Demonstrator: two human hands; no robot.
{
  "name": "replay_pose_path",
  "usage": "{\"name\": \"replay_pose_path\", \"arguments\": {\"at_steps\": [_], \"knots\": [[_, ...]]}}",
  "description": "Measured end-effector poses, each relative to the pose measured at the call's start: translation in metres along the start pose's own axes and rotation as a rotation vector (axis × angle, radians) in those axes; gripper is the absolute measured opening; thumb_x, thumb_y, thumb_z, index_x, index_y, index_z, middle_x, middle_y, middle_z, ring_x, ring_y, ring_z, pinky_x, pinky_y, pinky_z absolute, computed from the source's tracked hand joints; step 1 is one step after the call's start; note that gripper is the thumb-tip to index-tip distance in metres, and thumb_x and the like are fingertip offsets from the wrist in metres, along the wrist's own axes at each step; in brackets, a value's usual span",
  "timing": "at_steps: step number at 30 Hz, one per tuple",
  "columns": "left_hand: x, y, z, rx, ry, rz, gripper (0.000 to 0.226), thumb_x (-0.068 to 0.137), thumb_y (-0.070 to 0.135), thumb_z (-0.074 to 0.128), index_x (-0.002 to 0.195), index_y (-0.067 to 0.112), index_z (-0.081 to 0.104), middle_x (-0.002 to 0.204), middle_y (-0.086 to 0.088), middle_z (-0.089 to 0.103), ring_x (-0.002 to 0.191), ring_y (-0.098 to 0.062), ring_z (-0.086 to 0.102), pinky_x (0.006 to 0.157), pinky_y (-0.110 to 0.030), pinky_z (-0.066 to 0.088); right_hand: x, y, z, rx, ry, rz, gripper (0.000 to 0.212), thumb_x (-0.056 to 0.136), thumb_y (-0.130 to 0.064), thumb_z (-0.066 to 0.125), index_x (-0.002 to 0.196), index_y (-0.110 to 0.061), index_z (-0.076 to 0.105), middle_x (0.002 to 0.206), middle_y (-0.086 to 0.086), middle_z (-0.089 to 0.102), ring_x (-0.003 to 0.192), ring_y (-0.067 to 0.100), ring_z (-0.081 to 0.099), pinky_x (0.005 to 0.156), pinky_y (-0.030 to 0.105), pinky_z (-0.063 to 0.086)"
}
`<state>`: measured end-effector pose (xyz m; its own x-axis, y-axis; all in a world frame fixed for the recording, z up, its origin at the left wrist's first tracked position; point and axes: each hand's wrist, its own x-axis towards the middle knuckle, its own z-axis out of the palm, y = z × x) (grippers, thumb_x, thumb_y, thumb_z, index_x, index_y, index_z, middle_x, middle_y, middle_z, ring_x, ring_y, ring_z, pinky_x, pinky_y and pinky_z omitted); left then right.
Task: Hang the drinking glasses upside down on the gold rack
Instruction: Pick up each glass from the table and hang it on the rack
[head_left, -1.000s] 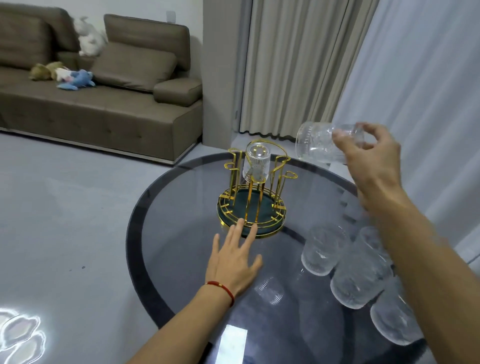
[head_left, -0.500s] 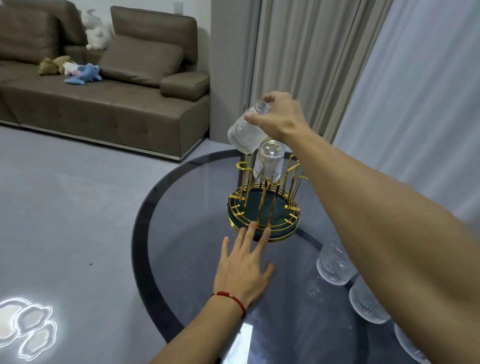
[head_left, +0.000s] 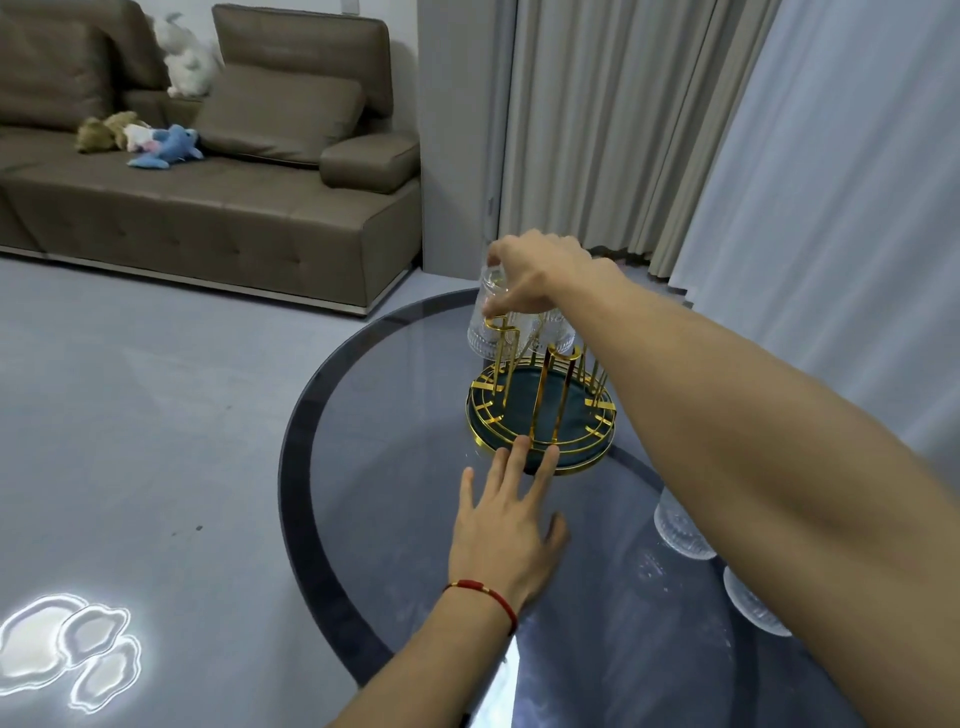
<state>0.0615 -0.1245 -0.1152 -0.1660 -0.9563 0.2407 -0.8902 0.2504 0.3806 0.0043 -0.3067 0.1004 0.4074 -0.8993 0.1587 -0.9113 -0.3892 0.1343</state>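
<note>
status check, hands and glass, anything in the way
Right hand grips inverted glass, lowering onto gold rack. Left hand flat on table, fingertips at rack base. One glass already hung behind. Nothing in the way.

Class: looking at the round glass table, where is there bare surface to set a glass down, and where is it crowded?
Bare glass lies left of the gold rack out to the table's dark rim, and near of the left hand. The right side is crowded: waiting glasses sit under the right forearm. The right hand holds a glass over the rack.
</note>
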Motion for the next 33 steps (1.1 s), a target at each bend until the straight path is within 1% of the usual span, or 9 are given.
{"name": "replay_pose_path", "arguments": {"at_steps": [6, 10, 13, 15, 19, 22, 26, 30, 33], "knots": [[0.0, 0.001, -0.002, 0.001, 0.002, -0.01, 0.067, 0.097, 0.047, 0.035, 0.158, 0.041, 0.007, 0.17, 0.002, 0.003, 0.156, -0.022, 0.003, 0.124, -0.057, 0.006, 0.002, -0.001, 0.007, -0.189, 0.023, -0.05, 0.066, 0.088, -0.055, 0.073, 0.143, -0.024, 0.054, 0.129, 0.008, 0.067, 0.115, 0.033, 0.063, 0.08, 0.043, 0.049], [0.001, 0.0, -0.001, 0.021, 0.0, -0.006, 0.068, 0.096, 0.048, 0.036, 0.158, 0.041, 0.007, 0.17, 0.002, 0.004, 0.155, -0.022, 0.005, 0.124, -0.056, 0.01, -0.007, -0.001, 0.002, -0.254, 0.059, -0.047, 0.06, 0.091, -0.059, 0.065, 0.137, -0.022, 0.058, 0.128, 0.008, 0.066, 0.12, 0.032, 0.06, 0.096, 0.049, 0.046], [0.002, -0.001, -0.001, 0.03, 0.0, -0.004, 0.069, 0.095, 0.049, 0.035, 0.157, 0.04, 0.006, 0.169, 0.001, 0.006, 0.155, -0.023, 0.007, 0.123, -0.056, 0.012, -0.026, -0.001, -0.001, -0.199, 0.172, -0.051, 0.046, 0.098, -0.049, 0.058, 0.131, -0.018, 0.06, 0.129, 0.008, 0.065, 0.123, 0.03, 0.054, 0.102, 0.049, 0.04], [0.002, 0.001, -0.002, 0.045, -0.005, 0.0, 0.07, 0.094, 0.048, 0.036, 0.158, 0.038, 0.008, 0.169, -0.001, 0.008, 0.155, -0.025, 0.01, 0.122, -0.057, 0.015, -0.05, 0.002, -0.002, -0.133, 0.28, -0.028, 0.041, 0.101, -0.041, 0.053, 0.132, -0.016, 0.06, 0.132, 0.008, 0.062, 0.125, 0.027, 0.052, 0.103, 0.046, 0.042], [0.0, 0.008, -0.011, 0.067, -0.006, -0.003, 0.072, 0.093, 0.042, 0.047, 0.157, 0.032, 0.017, 0.167, -0.005, 0.014, 0.151, -0.027, 0.02, 0.118, -0.057, 0.023, -0.122, 0.006, 0.003, -0.026, 0.465, -0.012, 0.032, 0.101, -0.032, 0.046, 0.117, -0.012, 0.066, 0.12, 0.007, 0.064, 0.112, 0.024, 0.054, 0.094, 0.041, 0.045], [-0.007, 0.021, -0.021, 0.076, 0.023, 0.016, 0.071, 0.089, 0.035, 0.058, 0.153, 0.024, 0.03, 0.163, -0.009, 0.024, 0.145, -0.029, 0.032, 0.113, -0.051, 0.034, -0.192, 0.007, 0.012, 0.042, 0.488, 0.014, 0.03, 0.098, -0.032, 0.046, 0.109, -0.014, 0.068, 0.114, 0.004, 0.065, 0.108, 0.023, 0.055, 0.089, 0.039, 0.043], [-0.019, 0.051, -0.034, -0.096, 0.107, 0.121, 0.057, 0.089, 0.023, 0.063, 0.143, 0.012, 0.048, 0.148, -0.012, 0.046, 0.134, -0.031, 0.045, 0.103, -0.049, 0.046, -0.281, 0.014, 0.029, 0.128, 0.477, 0.103, 0.026, 0.094, -0.028, 0.054, 0.107, -0.013, 0.07, 0.109, 0.005, 0.068, 0.103, 0.027, 0.058, 0.086, 0.043, 0.044], [-0.036, 0.068, -0.04, -0.284, 0.169, 0.217, 0.051, 0.085, 0.009, 0.064, 0.136, 0.01, 0.055, 0.134, -0.007, 0.056, 0.122, -0.024, 0.053, 0.103, -0.039, 0.047, -0.353, 0.037, 0.048, 0.157, 0.604, 0.253, 0.022, 0.088, -0.022, 0.059, 0.102, -0.01, 0.071, 0.099, 0.006, 0.068, 0.092, 0.027, 0.059, 0.079, 0.039, 0.044], [-0.046, 0.078, -0.044, -0.365, 0.197, 0.208, 0.051, 0.085, 0.008, 0.065, 0.135, 0.013, 0.056, 0.128, -0.004, 0.06, 0.114, -0.021, 0.056, 0.098, -0.038, 0.051, -0.389, 0.061, 0.057, 0.27, 0.644, 0.511, 0.04, 0.083, -0.033, 0.059, 0.116, -0.012, 0.067, 0.112, 0.006, 0.06, 0.105, 0.027, 0.052, 0.089, 0.041, 0.045]]}}
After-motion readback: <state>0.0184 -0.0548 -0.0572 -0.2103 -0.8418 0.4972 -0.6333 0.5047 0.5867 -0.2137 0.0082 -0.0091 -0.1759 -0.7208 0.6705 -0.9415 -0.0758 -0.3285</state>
